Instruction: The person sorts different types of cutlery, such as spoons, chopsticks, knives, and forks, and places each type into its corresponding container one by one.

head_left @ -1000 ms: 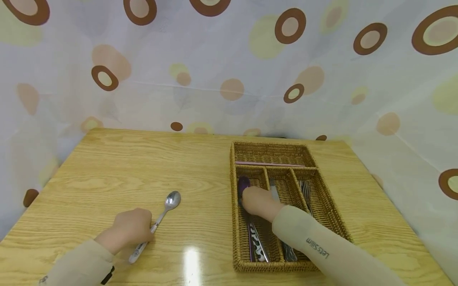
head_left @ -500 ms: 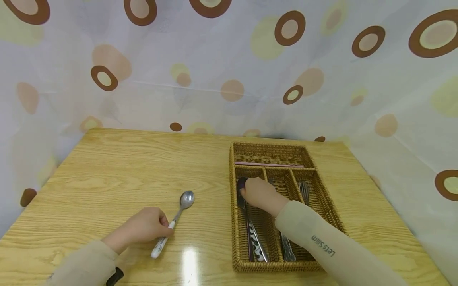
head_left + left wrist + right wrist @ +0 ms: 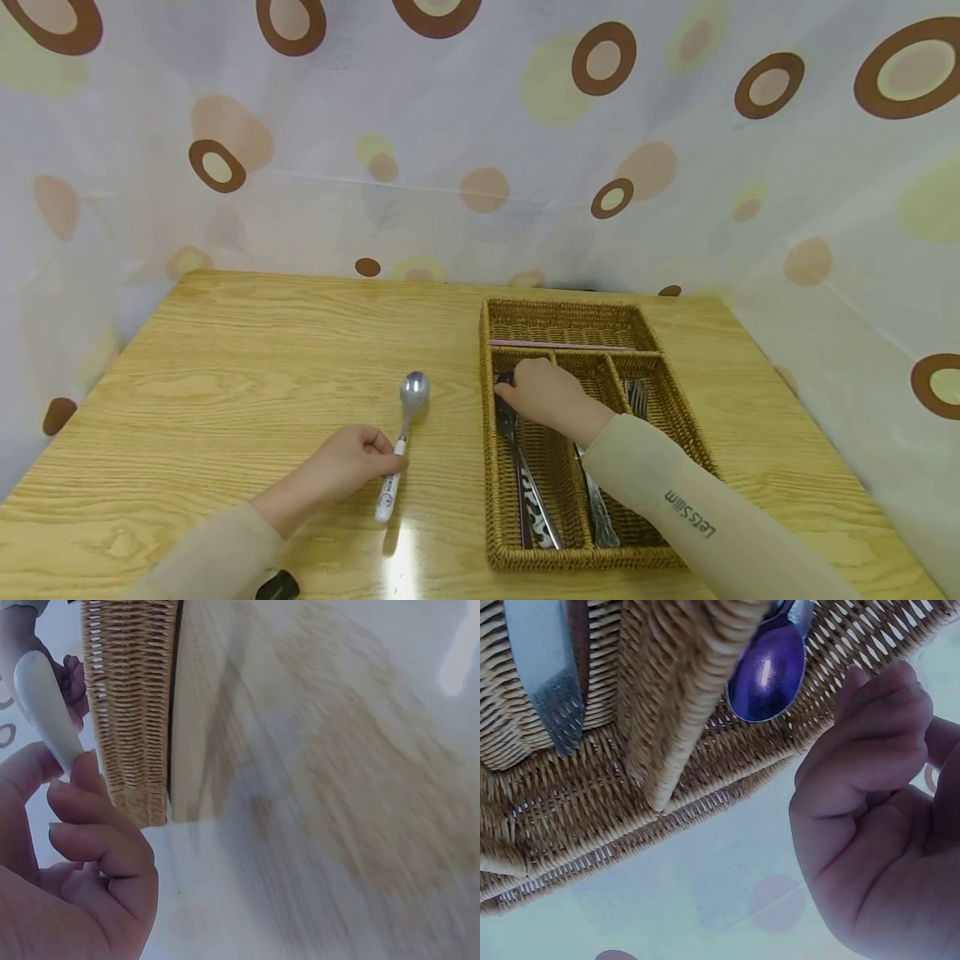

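In the head view my left hand (image 3: 348, 462) pinches a metal spoon (image 3: 415, 389) by its white handle (image 3: 390, 492), with the bowl pointing away from me. The left wrist view shows that white handle between thumb and fingertips. My right hand (image 3: 551, 400) hovers over the far end of the left compartment of a wicker cutlery basket (image 3: 491, 467). In the right wrist view its fingers (image 3: 870, 750) are loosely bent and hold nothing visible. A purple spoon bowl (image 3: 769, 675) lies in that compartment, apart from them.
Spoon handles, one cow-patterned (image 3: 537, 517), lie in the left compartment. A knife blade (image 3: 544, 667) is in the middle one, and forks (image 3: 637, 398) are in the right one. A pink stick (image 3: 562, 344) lies in the back section. A patterned cloth (image 3: 480, 125) hangs behind the table.
My left hand has carried the white-handled spoon rightward, toward the basket, and its bowl has turned to point farther away. The right hand has shifted slightly toward the compartment's far end.
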`<state>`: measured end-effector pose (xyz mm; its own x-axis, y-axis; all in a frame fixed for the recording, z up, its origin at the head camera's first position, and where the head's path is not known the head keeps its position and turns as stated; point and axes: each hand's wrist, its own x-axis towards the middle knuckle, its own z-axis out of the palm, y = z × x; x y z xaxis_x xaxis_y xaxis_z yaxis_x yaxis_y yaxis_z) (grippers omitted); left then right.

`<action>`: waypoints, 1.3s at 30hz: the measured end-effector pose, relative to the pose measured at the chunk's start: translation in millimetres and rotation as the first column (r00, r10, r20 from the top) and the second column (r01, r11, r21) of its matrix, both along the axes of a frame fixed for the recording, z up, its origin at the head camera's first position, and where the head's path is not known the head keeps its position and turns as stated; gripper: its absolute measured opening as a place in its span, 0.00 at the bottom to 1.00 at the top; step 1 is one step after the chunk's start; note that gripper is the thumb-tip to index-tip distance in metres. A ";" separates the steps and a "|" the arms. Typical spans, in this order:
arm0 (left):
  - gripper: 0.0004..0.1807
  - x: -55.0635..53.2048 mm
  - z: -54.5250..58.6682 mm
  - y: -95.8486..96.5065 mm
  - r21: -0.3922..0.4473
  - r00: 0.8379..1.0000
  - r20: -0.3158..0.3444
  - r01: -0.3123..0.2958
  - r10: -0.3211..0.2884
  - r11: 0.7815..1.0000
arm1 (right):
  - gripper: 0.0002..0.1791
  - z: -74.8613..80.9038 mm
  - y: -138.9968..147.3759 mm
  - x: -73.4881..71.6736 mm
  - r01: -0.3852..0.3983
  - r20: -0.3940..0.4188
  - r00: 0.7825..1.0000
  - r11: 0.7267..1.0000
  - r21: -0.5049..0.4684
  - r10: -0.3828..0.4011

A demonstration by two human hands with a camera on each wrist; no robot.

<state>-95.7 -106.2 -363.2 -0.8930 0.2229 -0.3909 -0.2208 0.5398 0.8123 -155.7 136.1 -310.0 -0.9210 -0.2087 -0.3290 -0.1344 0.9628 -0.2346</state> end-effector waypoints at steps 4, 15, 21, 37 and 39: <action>0.11 -0.3 6.4 6.9 0.041 0.999 -0.001 -0.035 0.036 0.999 | 0.29 2.6 -2.3 1.4 -0.004 -0.002 1.000 1.000 -0.017 0.004; 0.12 -1.6 16.0 24.8 0.102 0.997 -0.021 -0.071 0.073 0.992 | 0.30 12.6 -13.0 2.5 0.019 0.053 0.998 0.996 -0.092 -0.015; 0.10 -4.2 21.3 43.1 0.130 0.997 -0.035 -0.070 0.076 0.989 | 0.30 16.9 -21.6 3.2 0.025 0.061 0.998 0.993 -0.113 -0.018; 0.11 -5.5 29.8 81.0 0.167 0.986 -0.168 0.038 -0.009 0.985 | 0.28 18.2 -25.2 3.7 0.009 0.053 0.999 0.992 -0.127 -0.002; 0.11 -5.6 29.8 83.5 0.175 0.982 -0.186 0.049 -0.016 0.983 | 0.28 18.1 -25.2 3.3 0.003 0.041 0.999 0.992 -0.128 0.003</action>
